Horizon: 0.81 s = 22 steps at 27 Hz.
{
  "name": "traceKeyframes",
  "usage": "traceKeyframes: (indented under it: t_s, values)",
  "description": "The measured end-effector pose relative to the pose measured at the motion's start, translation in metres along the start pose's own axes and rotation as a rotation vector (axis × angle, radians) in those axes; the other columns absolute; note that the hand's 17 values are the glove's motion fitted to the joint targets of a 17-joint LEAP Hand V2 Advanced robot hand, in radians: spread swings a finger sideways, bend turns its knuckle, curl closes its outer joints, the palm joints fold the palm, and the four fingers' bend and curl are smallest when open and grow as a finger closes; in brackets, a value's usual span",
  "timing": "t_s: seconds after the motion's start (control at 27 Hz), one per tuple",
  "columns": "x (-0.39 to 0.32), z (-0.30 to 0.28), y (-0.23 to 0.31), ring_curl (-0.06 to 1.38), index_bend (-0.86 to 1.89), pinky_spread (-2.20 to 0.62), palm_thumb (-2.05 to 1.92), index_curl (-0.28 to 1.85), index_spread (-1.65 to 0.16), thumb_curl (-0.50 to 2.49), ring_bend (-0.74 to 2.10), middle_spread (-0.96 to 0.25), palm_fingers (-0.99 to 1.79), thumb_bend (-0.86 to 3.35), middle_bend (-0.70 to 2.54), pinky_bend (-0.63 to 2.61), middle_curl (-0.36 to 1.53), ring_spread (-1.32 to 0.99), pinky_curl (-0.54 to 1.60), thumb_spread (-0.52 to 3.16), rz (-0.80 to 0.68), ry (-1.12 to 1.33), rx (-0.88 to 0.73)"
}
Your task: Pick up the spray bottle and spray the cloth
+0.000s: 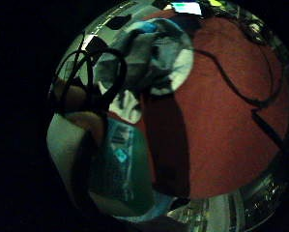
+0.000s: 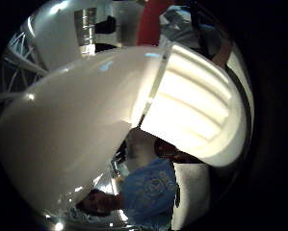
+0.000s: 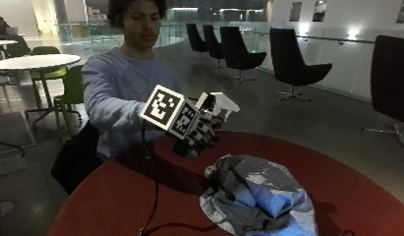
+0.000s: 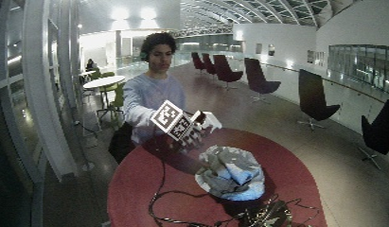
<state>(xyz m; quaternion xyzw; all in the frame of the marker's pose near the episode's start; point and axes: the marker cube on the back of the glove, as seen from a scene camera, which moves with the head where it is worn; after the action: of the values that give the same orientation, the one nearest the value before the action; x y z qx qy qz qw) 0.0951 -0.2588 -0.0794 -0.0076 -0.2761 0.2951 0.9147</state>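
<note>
Fingers (image 3: 203,132) of the gloved right hand (image 3: 198,129) curled round the spray bottle (image 3: 217,105), which is held up off the desk (image 3: 123,191), white head on top. Bottle sits above the desk's near edge, close to the person's chest. Thumb side palm view: white bottle body (image 2: 76,130) fills most of the frame. Cloth (image 3: 260,196), 1 crumpled grey-blue heap, lies on the red desk, beside and below the raised hand, apart from it.

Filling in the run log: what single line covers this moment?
hand: gloved right, holds spray bottle | bottle: lifted off table | cloth: crumpled on table | spray: not visible
</note>
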Motion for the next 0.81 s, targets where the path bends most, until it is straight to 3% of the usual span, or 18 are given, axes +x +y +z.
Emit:
traceKeyframes:
  t_s: [0.37, 0.63, 0.81]
  values:
    - [-0.06, 0.103, 0.028, 0.39, 0.17, 0.0, 0.9, 0.43, -0.26, 0.59, 0.48, -0.07, 1.14, -0.02, 0.23, 0.3, 0.45, -0.06, 0.37, 0.83, -0.343, -0.41, -0.124]
    - [-0.081, 0.186, 0.033, 0.38, 0.16, 0.02, 0.91, 0.44, -0.26, 0.59, 0.46, -0.07, 1.13, -0.02, 0.22, 0.29, 0.44, -0.06, 0.36, 0.85, -0.49, -0.494, -0.121]
    - [-0.07, 0.204, 0.058, 0.38, 0.16, 0.02, 0.91, 0.44, -0.26, 0.58, 0.44, -0.07, 1.13, -0.02, 0.21, 0.27, 0.44, -0.07, 0.36, 0.85, -0.564, -0.489, -0.122]
